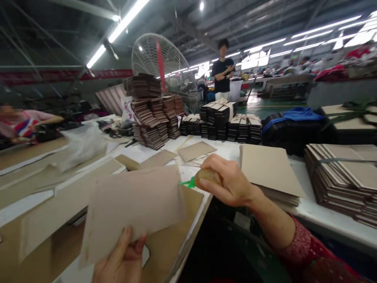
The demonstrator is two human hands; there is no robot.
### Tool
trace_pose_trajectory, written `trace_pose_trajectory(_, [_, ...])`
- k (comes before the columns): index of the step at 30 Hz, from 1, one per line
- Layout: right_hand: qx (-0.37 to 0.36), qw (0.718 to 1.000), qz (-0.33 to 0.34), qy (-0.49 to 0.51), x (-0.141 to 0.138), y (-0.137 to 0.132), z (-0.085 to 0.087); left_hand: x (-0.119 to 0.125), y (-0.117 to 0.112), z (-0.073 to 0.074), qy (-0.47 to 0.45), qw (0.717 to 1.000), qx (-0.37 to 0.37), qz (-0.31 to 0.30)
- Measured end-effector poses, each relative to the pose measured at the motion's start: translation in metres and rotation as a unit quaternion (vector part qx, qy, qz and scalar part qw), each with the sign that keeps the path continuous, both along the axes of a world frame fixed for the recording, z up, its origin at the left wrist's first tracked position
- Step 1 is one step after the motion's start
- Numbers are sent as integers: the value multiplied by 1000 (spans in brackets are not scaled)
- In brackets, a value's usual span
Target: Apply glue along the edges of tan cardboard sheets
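Down at the bottom edge my left hand (122, 261) pinches a flat sheet of grey-brown cardboard (134, 210), thumb on its face, holding it tilted up above the desk (324, 214). The sheet is matte, slightly blurred, roughly rectangular. My right hand (228, 181) is closed around a small tool with a tan rounded handle (207, 175); a bright green tip (187, 183) pokes out just beside the sheet's right edge. Whether tip and sheet touch I cannot tell.

Under the sheet lies a larger brown board (176, 236) on the white desk. To the right, near my wrist, sits a neat stack of plain cardboard sheets (269, 169), and further right a bundle of strapped sheets (344, 177) with dark edges. Loose cardboard pieces (196, 150) lie ahead of my hands. Beyond them rise uneven piles of dark-edged folded cartons (151, 114) and black bundles tied with pale strips (226, 120).

A big wire-caged fan (160, 59) stands behind the piles. A person in a black shirt (223, 74) stands in the aisle, another person (25, 120) sits at left, and long tube lights (118, 29) run across the grey factory ceiling.
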State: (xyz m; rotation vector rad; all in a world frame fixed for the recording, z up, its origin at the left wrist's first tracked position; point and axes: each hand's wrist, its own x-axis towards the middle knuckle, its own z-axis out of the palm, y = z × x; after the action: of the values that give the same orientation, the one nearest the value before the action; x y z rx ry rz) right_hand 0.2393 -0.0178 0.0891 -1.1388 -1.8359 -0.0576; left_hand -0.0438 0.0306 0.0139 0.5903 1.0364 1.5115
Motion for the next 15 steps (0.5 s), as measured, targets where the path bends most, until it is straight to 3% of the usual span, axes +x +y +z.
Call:
trace_pose_trajectory(11, [9,1000,7,-1,0,3,0,-2,2,-3,-4,999,34,5])
trace_pose_trajectory(15, [-23,1000,18,-10,1,-7,5,-4,4,-3,-21,999,-25,11])
